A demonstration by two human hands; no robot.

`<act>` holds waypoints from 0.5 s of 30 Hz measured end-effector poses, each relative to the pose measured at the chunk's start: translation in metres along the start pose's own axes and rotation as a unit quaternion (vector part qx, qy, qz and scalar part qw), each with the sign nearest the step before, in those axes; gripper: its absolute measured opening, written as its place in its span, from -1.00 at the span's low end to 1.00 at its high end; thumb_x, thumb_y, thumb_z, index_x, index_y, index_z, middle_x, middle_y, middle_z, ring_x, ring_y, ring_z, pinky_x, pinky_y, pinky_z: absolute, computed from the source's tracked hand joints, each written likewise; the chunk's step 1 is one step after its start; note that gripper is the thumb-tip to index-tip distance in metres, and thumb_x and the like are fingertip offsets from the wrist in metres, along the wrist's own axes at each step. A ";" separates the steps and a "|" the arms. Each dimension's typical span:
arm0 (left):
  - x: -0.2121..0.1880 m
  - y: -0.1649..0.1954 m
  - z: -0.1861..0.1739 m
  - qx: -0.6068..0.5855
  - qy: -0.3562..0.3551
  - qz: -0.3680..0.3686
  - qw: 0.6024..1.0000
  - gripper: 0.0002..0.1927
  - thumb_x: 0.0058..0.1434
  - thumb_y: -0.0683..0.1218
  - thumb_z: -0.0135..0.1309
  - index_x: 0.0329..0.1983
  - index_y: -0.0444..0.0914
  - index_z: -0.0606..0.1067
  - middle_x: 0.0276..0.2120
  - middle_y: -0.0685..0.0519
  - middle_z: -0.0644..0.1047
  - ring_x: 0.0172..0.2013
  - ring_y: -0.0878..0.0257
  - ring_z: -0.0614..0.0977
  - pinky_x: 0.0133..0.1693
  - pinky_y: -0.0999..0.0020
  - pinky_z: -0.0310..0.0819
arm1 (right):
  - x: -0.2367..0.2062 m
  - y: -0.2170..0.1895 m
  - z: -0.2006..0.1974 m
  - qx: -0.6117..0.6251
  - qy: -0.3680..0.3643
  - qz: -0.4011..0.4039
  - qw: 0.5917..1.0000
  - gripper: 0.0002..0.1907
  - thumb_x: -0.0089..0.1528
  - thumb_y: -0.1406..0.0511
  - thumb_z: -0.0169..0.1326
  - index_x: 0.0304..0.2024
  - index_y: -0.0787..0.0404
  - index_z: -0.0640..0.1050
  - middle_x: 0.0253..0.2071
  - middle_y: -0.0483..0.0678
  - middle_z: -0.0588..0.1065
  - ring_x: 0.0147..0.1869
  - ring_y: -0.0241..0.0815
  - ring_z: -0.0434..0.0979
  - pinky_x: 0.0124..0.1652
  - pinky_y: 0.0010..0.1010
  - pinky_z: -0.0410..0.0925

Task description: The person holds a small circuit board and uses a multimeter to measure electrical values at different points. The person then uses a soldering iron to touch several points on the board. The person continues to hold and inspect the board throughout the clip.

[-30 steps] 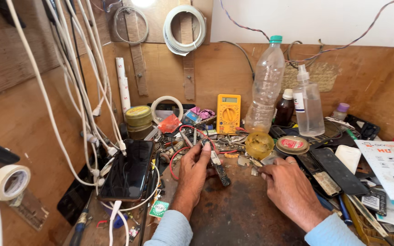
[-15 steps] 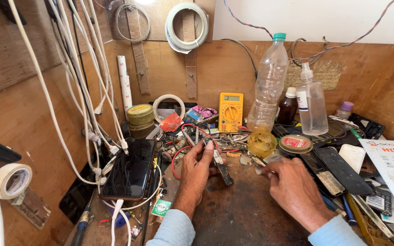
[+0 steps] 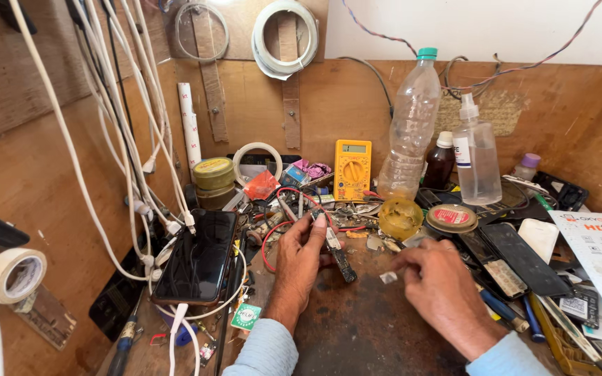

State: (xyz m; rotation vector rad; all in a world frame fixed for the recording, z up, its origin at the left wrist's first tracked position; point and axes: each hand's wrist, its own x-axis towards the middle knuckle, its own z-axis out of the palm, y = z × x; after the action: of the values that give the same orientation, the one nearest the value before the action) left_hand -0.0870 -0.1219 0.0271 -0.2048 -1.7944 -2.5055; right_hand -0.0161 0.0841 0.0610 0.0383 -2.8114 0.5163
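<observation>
Centrally, hands [image 3: 371, 268] amid crowding clutter [image 3: 329, 209]

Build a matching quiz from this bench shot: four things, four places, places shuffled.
Things:
1. yellow multimeter
2. black phone
3. roll of white tape
4. tall clear bottle

Places:
A. left wall, near the frame's edge
B. against the back board, just right of the multimeter
C. propped at the back board, beyond the left hand
D. lying screen-up, left of the left hand, among white cables

Pairs: 1-C, 2-D, 3-A, 4-B
</observation>
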 end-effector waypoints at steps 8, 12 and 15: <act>-0.001 0.001 0.000 -0.009 -0.010 0.000 1.000 -0.59 0.37 0.05 -0.02 0.11 -0.31 0.51 -0.22 0.01 0.66 -0.27 0.23 0.73 -0.34 0.35 0.66 | -0.005 -0.005 -0.014 0.022 -0.014 -0.054 0.998 -0.71 0.13 0.21 0.27 -0.11 0.14 0.67 -0.21 0.03 0.54 -0.03 -0.02 0.44 -0.01 -0.18 0.36; -0.003 0.002 0.000 -0.016 -0.025 -0.003 1.000 -0.61 0.40 0.05 -0.04 0.08 -0.34 0.52 -0.21 -0.02 0.65 -0.25 0.23 0.75 -0.32 0.33 0.67 | -0.003 -0.013 -0.014 0.020 -0.080 -0.029 0.996 -0.72 0.14 0.15 0.34 -0.24 0.16 0.63 -0.29 -0.05 0.56 -0.03 -0.10 0.48 -0.01 -0.23 0.36; -0.002 0.005 0.000 -0.027 -0.029 -0.014 0.999 -0.62 0.40 0.04 -0.06 0.08 -0.32 0.51 -0.18 0.00 0.66 -0.24 0.24 0.74 -0.31 0.34 0.68 | 0.000 -0.014 -0.015 0.050 -0.071 -0.026 0.996 -0.71 0.10 0.17 0.38 -0.32 0.21 0.59 -0.33 -0.03 0.56 -0.06 -0.08 0.50 -0.05 -0.21 0.39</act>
State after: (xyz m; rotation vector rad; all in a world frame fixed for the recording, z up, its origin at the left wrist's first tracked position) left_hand -0.0840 -0.1234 0.0313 -0.2599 -1.7643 -2.5948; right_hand -0.0109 0.0759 0.0793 0.1751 -2.9106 0.6672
